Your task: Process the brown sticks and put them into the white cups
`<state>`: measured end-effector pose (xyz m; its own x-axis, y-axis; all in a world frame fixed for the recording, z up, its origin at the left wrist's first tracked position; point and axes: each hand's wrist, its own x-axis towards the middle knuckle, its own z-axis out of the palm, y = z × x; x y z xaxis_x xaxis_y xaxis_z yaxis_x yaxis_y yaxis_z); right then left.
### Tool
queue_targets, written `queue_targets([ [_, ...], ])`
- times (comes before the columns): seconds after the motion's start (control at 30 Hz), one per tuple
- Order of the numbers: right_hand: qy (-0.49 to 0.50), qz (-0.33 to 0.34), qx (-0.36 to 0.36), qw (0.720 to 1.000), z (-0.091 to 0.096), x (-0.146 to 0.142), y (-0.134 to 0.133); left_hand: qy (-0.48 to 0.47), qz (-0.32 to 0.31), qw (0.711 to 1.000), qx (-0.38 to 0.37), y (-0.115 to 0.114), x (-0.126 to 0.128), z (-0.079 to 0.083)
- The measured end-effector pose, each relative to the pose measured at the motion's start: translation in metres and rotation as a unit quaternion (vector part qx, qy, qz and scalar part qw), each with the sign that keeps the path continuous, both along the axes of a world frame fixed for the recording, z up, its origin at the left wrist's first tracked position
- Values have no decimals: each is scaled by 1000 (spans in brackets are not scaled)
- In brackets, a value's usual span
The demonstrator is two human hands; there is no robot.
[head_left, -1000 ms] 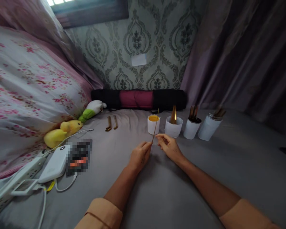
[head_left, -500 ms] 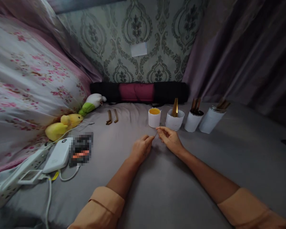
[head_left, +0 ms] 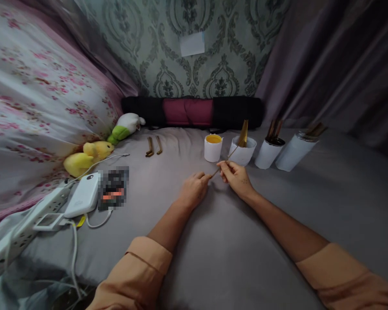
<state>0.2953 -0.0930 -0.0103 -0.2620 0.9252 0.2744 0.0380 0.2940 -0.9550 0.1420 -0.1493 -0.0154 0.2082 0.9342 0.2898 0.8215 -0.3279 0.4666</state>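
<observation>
My left hand (head_left: 195, 189) is closed around the lower end of a thin golden-brown stick (head_left: 215, 172). Further up, my right hand (head_left: 236, 174) pinches the same stick between thumb and fingers, and its thin upper end sticks out past them. Just beyond my hands stands a white-wrapped cup (head_left: 212, 150) with a yellow inside. To its right, a wider white cup (head_left: 242, 159) holds golden strips (head_left: 243, 135). Farther right are a white-wrapped container (head_left: 267, 156) with brown strips and a taller, leaning-looking white one (head_left: 295, 153), also with strips.
Bent golden-brown sticks (head_left: 149, 147) lie on the grey sheet (head_left: 155, 185) to the left. Nearby are plush toys (head_left: 76, 164), a white power bank (head_left: 82, 196), a blurred-out item (head_left: 113, 189), cables and a power strip (head_left: 26, 230). A black-and-maroon roll (head_left: 187, 113) lies along the wall.
The view has tilted down slightly. More of the stick now shows between my hands, and its upper end extends beyond my right fingers. Both hands still hold it.
</observation>
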Motion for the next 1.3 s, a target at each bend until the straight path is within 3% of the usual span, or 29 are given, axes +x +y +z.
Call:
queue_targets([
  [0.33,-9,5,-12,1000,-3,1,2,-90,-10,995,44,4,-1,-12],
  [0.87,-19,3,-19,1000,-4,1,3,-156,38,987,-8,7,6,-11],
  [1.3,0,8,-20,1000,-6,2,4,-305,80,944,-95,8,11,-9],
])
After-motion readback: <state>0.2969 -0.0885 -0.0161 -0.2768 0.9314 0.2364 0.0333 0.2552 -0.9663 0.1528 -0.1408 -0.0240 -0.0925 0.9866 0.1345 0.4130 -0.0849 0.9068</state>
